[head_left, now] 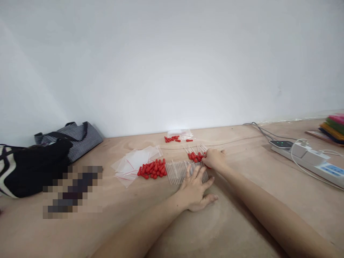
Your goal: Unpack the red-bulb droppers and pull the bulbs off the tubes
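Observation:
My left hand [197, 188] lies with its fingers spread over a row of clear glass dropper tubes [173, 172], touching them. Just beyond it, my right hand [215, 159] has its fingers curled together around a red rubber bulb [206, 165], which is mostly hidden beneath them. Beside the right fingers is a group of droppers [194, 156], tubes pointing to the wall and red bulbs toward me. Left of the bare tubes sits a pile of loose red rubber bulbs [153, 169].
Clear zip bags [137, 159] lie fanned out behind the loose bulbs. Near the wall, more red bulbs [172, 138] lie by another plastic bag [178, 133]. At left are a black bag [34, 168] and a striped bag [86, 138]; at right, a power strip [309, 161] with cables.

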Available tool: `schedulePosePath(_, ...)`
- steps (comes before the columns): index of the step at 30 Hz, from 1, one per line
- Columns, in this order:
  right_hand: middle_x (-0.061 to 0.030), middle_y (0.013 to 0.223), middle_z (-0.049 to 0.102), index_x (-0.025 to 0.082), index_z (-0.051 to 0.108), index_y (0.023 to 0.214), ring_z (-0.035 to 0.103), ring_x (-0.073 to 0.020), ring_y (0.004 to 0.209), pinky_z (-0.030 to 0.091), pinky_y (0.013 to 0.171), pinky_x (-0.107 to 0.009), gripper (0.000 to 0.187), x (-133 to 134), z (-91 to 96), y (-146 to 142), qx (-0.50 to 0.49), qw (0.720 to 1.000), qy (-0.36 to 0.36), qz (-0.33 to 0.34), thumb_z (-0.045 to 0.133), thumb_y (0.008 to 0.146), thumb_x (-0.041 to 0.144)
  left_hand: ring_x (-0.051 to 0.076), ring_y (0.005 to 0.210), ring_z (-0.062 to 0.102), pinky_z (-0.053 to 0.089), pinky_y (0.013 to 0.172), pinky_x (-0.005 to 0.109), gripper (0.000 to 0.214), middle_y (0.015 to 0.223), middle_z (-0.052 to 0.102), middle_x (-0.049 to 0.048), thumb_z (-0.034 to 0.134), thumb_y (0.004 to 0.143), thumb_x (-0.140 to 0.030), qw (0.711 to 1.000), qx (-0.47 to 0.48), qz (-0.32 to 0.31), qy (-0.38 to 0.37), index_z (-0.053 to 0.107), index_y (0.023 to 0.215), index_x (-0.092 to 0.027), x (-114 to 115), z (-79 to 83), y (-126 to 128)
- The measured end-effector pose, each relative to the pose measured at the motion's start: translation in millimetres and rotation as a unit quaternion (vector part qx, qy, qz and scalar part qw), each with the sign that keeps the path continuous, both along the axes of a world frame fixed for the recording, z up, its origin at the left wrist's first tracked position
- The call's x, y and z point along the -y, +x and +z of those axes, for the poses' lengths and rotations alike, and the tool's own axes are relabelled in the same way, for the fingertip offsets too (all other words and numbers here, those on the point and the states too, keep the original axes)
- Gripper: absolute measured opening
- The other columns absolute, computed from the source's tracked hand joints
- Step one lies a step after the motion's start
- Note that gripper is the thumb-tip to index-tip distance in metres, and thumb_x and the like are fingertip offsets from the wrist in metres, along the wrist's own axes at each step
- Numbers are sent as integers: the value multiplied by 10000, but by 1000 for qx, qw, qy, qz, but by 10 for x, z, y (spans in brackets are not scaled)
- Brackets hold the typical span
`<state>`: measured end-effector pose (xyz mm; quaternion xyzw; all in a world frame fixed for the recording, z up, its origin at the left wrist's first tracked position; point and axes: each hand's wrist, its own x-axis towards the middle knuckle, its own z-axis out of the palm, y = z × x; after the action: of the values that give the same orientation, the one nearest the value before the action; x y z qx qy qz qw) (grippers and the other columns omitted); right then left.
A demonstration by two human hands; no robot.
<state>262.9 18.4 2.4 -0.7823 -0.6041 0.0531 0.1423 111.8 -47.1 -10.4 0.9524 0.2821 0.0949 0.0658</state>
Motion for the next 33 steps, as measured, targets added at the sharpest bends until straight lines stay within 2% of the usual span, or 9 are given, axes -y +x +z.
schedulePosePath(4, -54, 541, 593, 168, 589, 502, 575, -223, 673, 304, 790, -424, 161, -29, 26, 69, -71, 997, 0, -21, 520, 626, 243, 334, 1252, 210, 87, 982, 603, 554, 1321, 352, 154, 345, 817, -540, 999, 33, 24, 24, 432, 1243, -197, -5, -21, 21)
schedulePosePath(8, -5, 406, 495, 173, 542, 419, 520, -169, 529, 359, 651, -331, 230, -18, 101, 193, -168, 985, 5, -27, 537, 614, 295, 280, 1064, 423, 273, 907, 521, 331, 1117, 544, 114, 442, 810, -378, 985, 148, 76, 41, 597, 1043, -202, -9, -27, 1)
schedulePosePath(12, 36, 344, 393, 167, 498, 405, 424, -105, 424, 312, 467, -230, 261, 60, 175, 264, -280, 960, 24, -18, 540, 622, 305, 212, 837, 525, 381, 790, 377, 259, 821, 638, 63, 428, 804, -274, 945, 286, 139, -80, 664, 830, -171, -151, 38, -7)
schedulePosePath(16, 34, 421, 473, 148, 573, 521, 411, -81, 425, 316, 446, -208, 243, 198, 158, 109, -376, 925, 52, 34, 506, 664, 333, 178, 688, 562, 421, 650, 305, 368, 704, 647, 38, 383, 822, -385, 884, 359, 191, -231, 666, 801, -151, -353, 107, 57)
schedulePosePath(22, -9, 623, 620, 151, 646, 688, 524, -115, 572, 385, 556, -226, 234, 435, -41, -299, -410, 897, 97, 136, 509, 703, 340, 154, 677, 592, 432, 583, 259, 378, 746, 664, 68, 370, 832, -393, 862, 383, 210, -256, 634, 856, -123, -365, 104, -88)
schedulePosePath(25, -17, 634, 615, 181, 647, 719, 529, -144, 647, 363, 655, -280, 203, 531, -136, -354, -244, 918, 246, 192, 517, 742, 335, 172, 711, 578, 417, 665, 302, 212, 760, 662, 52, 527, 753, -328, 881, 370, 216, -199, 636, 805, -154, -295, 130, -433)
schedulePosePath(26, -23, 658, 619, 188, 645, 725, 528, -151, 678, 344, 690, -298, 185, 556, -162, -357, -168, 911, 315, 206, 521, 753, 322, 176, 720, 571, 402, 689, 319, 180, 765, 662, 40, 528, 754, -305, 911, 338, 214, -104, 636, 816, -175, -273, 139, -561)
schedulePosePath(29, -34, 858, 644, 220, 635, 844, 531, -159, 822, 271, 792, -328, 128, 605, -227, -373, 27, 840, 464, 279, 527, 781, 247, 187, 749, 555, 350, 737, 355, 135, 747, 660, 19, 520, 775, -279, 953, 221, 172, 116, 632, 789, -204, -214, 131, -857)
schedulePosePath(33, 3, 888, 651, 247, 603, 930, 513, -138, 940, 160, 898, -352, 195, 610, -299, -428, 140, 793, 480, 347, 481, 820, 142, 164, 723, 545, 326, 729, 345, 136, 731, 664, 1, 486, 810, -239, 951, 180, 118, 224, 614, 779, -205, -153, 60, -933)
